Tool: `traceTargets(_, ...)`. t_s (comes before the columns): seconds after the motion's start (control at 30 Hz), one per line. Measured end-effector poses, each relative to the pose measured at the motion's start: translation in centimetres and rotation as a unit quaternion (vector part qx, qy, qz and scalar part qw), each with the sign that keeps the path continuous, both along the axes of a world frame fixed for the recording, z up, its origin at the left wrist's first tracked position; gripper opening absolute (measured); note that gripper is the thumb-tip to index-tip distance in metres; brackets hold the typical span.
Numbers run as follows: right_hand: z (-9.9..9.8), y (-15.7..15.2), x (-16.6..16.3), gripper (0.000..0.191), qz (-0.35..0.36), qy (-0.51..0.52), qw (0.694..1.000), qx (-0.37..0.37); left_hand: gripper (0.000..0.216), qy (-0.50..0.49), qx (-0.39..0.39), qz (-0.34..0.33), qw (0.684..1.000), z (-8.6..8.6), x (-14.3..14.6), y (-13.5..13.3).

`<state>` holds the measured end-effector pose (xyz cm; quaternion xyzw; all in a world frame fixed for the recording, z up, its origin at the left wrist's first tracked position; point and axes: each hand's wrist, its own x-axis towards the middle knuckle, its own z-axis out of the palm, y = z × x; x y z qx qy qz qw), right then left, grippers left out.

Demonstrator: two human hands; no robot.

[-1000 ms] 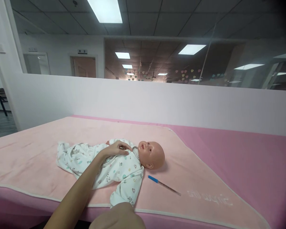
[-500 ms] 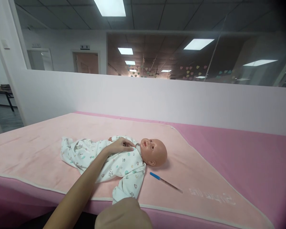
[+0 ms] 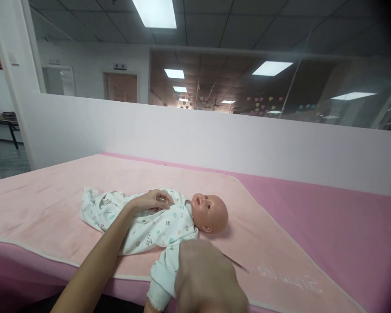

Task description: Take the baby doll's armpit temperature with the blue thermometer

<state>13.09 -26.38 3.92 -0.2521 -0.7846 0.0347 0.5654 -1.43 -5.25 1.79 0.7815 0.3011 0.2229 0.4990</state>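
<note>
A peach blanket (image 3: 57,200) fills much of the bottom half of the picture, and the doll (image 3: 169,224) lies on its back on it, in the middle of the lower half. The doll already has its white outfit (image 3: 143,237) on, but I cannot tell if the front is all closed. The left hand (image 3: 154,200) rests on the doll's chest, its fingers loosely bent and not squeezing anything I can see. The right hand (image 3: 210,274), at the bottom middle, is blurry and shows its back, so I cannot tell if its fingers hold the near sleeve (image 3: 167,261) beside it. The thin pen (image 3: 236,262), lower right of the middle, lies on the blanket, partly hidden. Half a second ago, the right hand was lower and the pen's blue end showed; now it covers that end. The left hand has slid a bit left. The sleeve's cuff (image 3: 159,295) shows now.
</note>
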Motion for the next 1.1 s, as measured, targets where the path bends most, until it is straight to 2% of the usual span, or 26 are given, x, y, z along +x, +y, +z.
traceTargets(0.1, 0.8, 5.4, 0.8, 0.035, -0.025, -0.004, 0.999, -0.022, 0.031, 0.015, -0.022, -0.024, 0.999, -0.4, -1.4, 0.0)
traceTargets(0.17, 0.4, 8.9, 0.9, 0.033, -0.071, -0.039, 0.995, -0.057, 0.026, 0.001, -0.029, -0.033, 0.999, -0.6, -1.7, 0.0)
traceTargets(0.27, -1.6, 12.7, 0.9, 0.019, -0.088, -0.125, 0.985, -0.08, 0.023, -0.013, -0.037, -0.025, 0.999, -0.8, -1.7, -0.1)
traceTargets(0.33, -3.3, 14.0, 0.8, 0.017, -0.099, -0.145, 0.982, -0.071, 0.024, -0.012, -0.043, -0.02, 0.999, -0.8, -1.5, -0.1)
traceTargets(0.43, -5.2, 14.6, 0.6, 0.021, -0.133, -0.151, 0.978, -0.048, 0.03, -0.014, -0.045, -0.018, 0.999, -0.8, -1.3, -0.1)
traceTargets(0.53, -6.0, 14.6, 0.4, 0.022, -0.169, -0.153, 0.973, -0.031, 0.039, -0.015, -0.046, -0.017, 0.999, -0.9, -1.2, 0.0)
traceTargets(0.73, -6.3, 14.4, 0.4, 0.015, -0.208, -0.135, 0.969, -0.019, 0.055, -0.019, -0.073, -0.013, 0.997, -1.2, -1.5, 0.2)
traceTargets(0.93, -6.5, 14.2, 0.5, 0.017, -0.225, -0.117, 0.967, -0.037, 0.042, -0.018, -0.076, -0.028, 0.997, -1.0, -1.6, 0.0)
traceTargets(1.1, -6.6, 14.2, 0.7, 0.01, -0.232, -0.104, 0.967, -0.031, 0.047, -0.004, -0.069, -0.023, 0.997, -1.1, -1.5, 0.1)
